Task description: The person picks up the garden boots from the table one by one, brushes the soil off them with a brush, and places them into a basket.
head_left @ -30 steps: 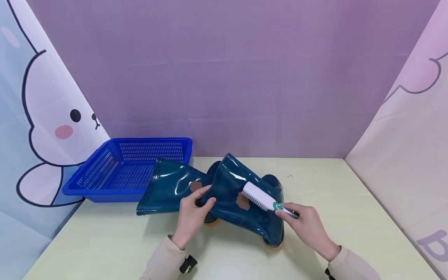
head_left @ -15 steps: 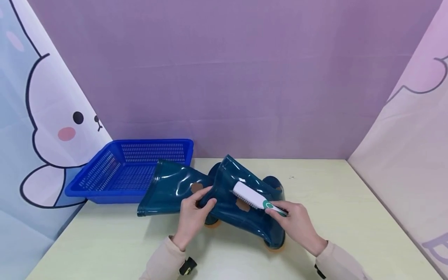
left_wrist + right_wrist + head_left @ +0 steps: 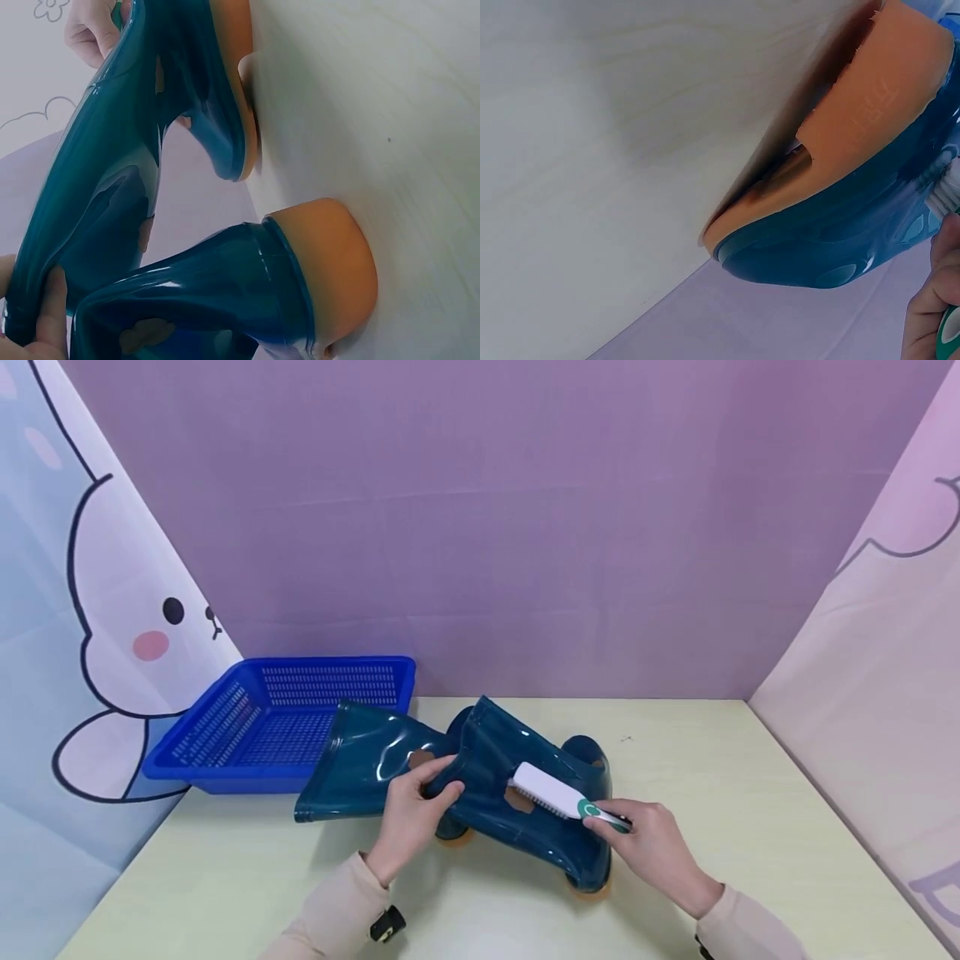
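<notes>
Two shiny dark teal rain boots with orange soles are on the table, both leaning to the left. My left hand (image 3: 420, 814) pinches the top edge of the right-hand boot (image 3: 495, 743) between thumb and fingers. Its shaft bears a brown patch (image 3: 519, 799). In my right hand (image 3: 652, 843) is a white and green scrub brush (image 3: 551, 791), gripped by the handle, bristles down against the shaft beside the patch. The other boot (image 3: 375, 760) lies to the left, partly behind my left hand, with a similar brown patch. In the left wrist view its orange heel (image 3: 326, 270) meets the table.
A blue plastic basket (image 3: 202, 772) with slotted walls stands at the back left, partly overlapped by the left boot's shaft. Behind the pale table (image 3: 750, 793) hangs a purple cloth (image 3: 480, 527). Printed cartoon sheets (image 3: 120, 610) flank both sides.
The brush slid up and left over the boot's shaft, then back down and right. My left hand keeps its hold on the boot's edge, and the shaft's top dips slightly.
</notes>
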Demonstrator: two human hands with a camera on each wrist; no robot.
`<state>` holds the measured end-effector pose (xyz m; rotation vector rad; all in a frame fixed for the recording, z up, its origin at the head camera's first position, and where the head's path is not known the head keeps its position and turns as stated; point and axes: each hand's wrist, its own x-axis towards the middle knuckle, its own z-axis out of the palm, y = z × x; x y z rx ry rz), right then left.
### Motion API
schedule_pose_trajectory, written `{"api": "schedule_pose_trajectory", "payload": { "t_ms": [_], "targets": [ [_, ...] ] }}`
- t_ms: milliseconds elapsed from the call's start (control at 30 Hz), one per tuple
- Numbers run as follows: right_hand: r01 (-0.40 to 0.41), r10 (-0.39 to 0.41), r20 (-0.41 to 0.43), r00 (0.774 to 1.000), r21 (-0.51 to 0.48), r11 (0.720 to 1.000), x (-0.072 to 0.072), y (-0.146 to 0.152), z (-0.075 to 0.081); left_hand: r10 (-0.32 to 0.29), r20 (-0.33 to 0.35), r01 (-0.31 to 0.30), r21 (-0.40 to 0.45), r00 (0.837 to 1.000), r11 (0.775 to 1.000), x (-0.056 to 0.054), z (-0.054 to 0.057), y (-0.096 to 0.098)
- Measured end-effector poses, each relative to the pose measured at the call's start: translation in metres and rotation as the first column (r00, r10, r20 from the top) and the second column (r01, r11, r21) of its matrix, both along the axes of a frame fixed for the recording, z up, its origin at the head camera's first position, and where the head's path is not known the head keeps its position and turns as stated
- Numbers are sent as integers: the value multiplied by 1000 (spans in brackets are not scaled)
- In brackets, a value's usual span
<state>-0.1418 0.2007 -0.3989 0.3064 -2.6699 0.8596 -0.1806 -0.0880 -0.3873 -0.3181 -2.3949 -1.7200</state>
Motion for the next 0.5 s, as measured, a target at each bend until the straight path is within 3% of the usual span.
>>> {"api": "schedule_pose_trajectory", "payload": {
  "t_ms": [500],
  "targets": [
    [26,-24,54,998,-44,999,3,12,7,17,73,-20,38,997,999,-2,-1,-2]
  ]
}}
